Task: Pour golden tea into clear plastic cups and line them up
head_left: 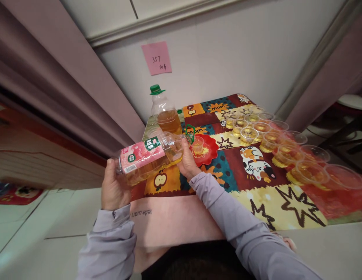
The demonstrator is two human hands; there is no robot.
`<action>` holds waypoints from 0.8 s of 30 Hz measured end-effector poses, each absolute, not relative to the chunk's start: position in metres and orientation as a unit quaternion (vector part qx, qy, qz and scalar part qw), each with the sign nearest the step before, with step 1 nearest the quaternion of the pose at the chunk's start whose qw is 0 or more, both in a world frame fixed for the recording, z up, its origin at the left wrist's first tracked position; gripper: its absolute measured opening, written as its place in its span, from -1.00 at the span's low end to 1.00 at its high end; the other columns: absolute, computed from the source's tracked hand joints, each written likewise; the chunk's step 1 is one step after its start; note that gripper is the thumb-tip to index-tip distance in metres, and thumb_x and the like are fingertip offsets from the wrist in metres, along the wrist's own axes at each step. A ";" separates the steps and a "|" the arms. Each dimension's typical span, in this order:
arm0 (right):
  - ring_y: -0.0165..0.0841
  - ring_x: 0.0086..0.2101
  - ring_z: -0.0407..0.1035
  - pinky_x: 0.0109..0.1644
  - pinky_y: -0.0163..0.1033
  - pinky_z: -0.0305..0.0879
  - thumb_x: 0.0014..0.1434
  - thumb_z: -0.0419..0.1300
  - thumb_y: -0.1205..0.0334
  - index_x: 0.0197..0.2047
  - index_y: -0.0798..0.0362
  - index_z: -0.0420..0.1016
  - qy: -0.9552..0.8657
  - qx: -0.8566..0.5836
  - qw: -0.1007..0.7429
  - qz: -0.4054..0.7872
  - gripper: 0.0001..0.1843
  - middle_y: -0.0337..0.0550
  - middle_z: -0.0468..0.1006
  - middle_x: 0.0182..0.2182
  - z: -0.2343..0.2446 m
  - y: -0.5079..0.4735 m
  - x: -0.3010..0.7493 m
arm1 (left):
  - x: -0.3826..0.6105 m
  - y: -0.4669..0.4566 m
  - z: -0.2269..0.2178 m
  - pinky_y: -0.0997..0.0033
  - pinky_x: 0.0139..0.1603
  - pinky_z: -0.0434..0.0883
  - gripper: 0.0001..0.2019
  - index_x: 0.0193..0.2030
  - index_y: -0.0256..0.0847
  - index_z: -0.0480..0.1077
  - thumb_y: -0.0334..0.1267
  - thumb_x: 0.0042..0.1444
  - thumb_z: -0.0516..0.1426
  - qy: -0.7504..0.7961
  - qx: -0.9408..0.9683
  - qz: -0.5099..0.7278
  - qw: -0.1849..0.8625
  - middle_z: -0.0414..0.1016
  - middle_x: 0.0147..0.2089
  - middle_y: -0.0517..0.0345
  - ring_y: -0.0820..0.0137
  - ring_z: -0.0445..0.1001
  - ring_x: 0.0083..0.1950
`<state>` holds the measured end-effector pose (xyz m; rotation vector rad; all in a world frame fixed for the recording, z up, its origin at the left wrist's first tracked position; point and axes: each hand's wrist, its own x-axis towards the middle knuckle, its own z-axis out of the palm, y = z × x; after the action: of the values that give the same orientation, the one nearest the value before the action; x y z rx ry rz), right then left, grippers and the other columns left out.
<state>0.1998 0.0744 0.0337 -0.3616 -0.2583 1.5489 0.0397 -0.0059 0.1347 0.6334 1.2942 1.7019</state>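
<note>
Two bare hands on one clear bottle, pink label with a green patch facing up, yellow liquid inside. Left hand cupped round the base, thumb up along the side; right hand closed about the neck end, thumb on top, most of its fingers hidden. Grip filled on both sides by the same bottle. Bottle lies nearly level, held above the left part of the patterned tabletop, base out over the left edge, neck toward the middle. Green loop at the mouth end. Just beside the mouth, a small clear cup on a red scalloped plate, set left of the tabletop's centre; a little yellow shows in the cup. Whether liquid is running from the mouth, cannot tell. Second bottle, green cap, part full, upright near the far left corner, partly behind the held one. Clear cups with yellow liquid packed in rows along the right edge, from near the far right corner toward the near one, rims overlapping in view. Pink note with handwriting on the white wall past the far edge.
</note>
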 end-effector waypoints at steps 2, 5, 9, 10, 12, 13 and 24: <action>-0.15 0.06 0.69 0.20 0.04 0.67 0.37 0.30 -0.23 -0.01 -0.09 0.61 -0.116 -0.163 0.691 0.694 -0.60 -0.13 0.82 -0.07 0.033 0.075 0.200 | 0.042 -0.006 0.135 0.20 -0.21 0.76 -0.65 -0.09 -0.15 0.68 0.03 0.46 0.17 0.520 0.253 0.685 0.443 0.78 -0.18 0.07 0.25 0.72 -0.30; -0.15 0.06 0.70 0.21 0.07 0.66 0.39 0.28 -0.26 0.06 -0.08 0.61 -0.126 -0.160 0.690 0.695 -0.55 -0.12 0.81 -0.03 0.031 0.076 0.199 | 0.042 -0.005 0.133 0.19 -0.19 0.76 -0.63 -0.07 -0.18 0.68 0.02 0.47 0.14 0.522 0.245 0.687 0.443 0.77 -0.19 0.06 0.26 0.71 -0.33; -0.15 0.05 0.70 0.21 0.05 0.66 0.36 0.31 -0.27 0.02 -0.08 0.63 -0.118 -0.170 0.696 0.688 -0.55 -0.12 0.82 -0.03 0.028 0.077 0.197 | 0.039 -0.005 0.130 0.06 -0.08 0.77 -0.63 -0.02 -0.17 0.68 0.04 0.47 0.15 0.526 0.246 0.680 0.448 0.77 -0.19 0.08 0.20 0.74 -0.24; -0.14 0.04 0.70 0.21 0.05 0.67 0.34 0.33 -0.27 0.00 -0.08 0.63 -0.116 -0.172 0.697 0.687 -0.55 -0.12 0.82 -0.05 0.028 0.077 0.196 | 0.039 -0.005 0.129 0.02 -0.06 0.76 -0.62 0.00 -0.16 0.68 0.07 0.46 0.15 0.522 0.247 0.680 0.452 0.78 -0.17 0.06 0.14 0.76 -0.18; -0.14 0.03 0.71 0.20 0.05 0.67 0.30 0.37 -0.30 -0.03 -0.09 0.63 -0.116 -0.177 0.696 0.686 -0.54 -0.12 0.82 -0.08 0.026 0.077 0.196 | 0.039 -0.005 0.128 -0.02 -0.02 0.76 -0.60 0.00 -0.16 0.68 0.10 0.43 0.17 0.516 0.248 0.681 0.457 0.79 -0.13 0.01 0.06 0.77 -0.06; -0.13 0.01 0.71 0.20 0.06 0.67 0.29 0.38 -0.31 -0.05 -0.10 0.63 -0.118 -0.179 0.695 0.686 -0.54 -0.13 0.81 -0.09 0.026 0.077 0.196 | 0.039 -0.006 0.128 -0.02 -0.01 0.76 -0.59 0.00 -0.17 0.68 0.12 0.42 0.18 0.514 0.248 0.680 0.460 0.80 -0.11 0.00 0.03 0.77 -0.03; -0.16 -0.08 0.72 0.14 0.03 0.71 0.30 0.39 -0.28 -0.14 -0.10 0.62 -0.115 -0.203 0.692 0.684 -0.59 -0.18 0.80 -0.19 0.015 0.079 0.193 | 0.030 -0.007 0.117 0.18 -0.05 0.75 -0.61 -0.05 -0.15 0.69 0.07 0.47 0.15 0.520 0.244 0.673 0.466 0.80 -0.13 0.07 0.18 0.77 -0.11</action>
<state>0.1934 0.0795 0.0154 -0.4527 -0.2565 1.5282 0.0303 -0.0070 0.1170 0.5994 1.2758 1.6536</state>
